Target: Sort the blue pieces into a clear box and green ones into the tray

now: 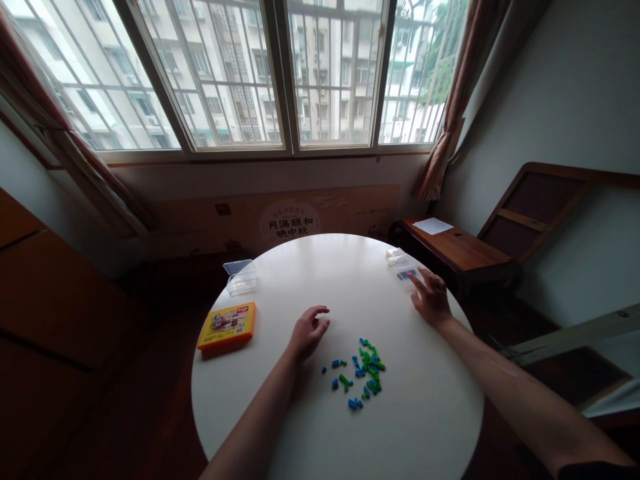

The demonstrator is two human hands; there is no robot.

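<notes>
A round white table fills the middle of the view. A small heap of blue and green toy bricks lies on it close to me. My left hand rests on the tabletop just left of the heap, fingers loosely curled, holding nothing. My right hand lies flat with fingers spread at the table's right edge, its fingertips touching a small clear packet. A second small clear piece sits just beyond it.
An orange flat box lies at the table's left edge, and a clear plastic box with its lid up sits behind it. A low brown wooden bench with a paper sheet stands to the right. A barred window spans the back wall.
</notes>
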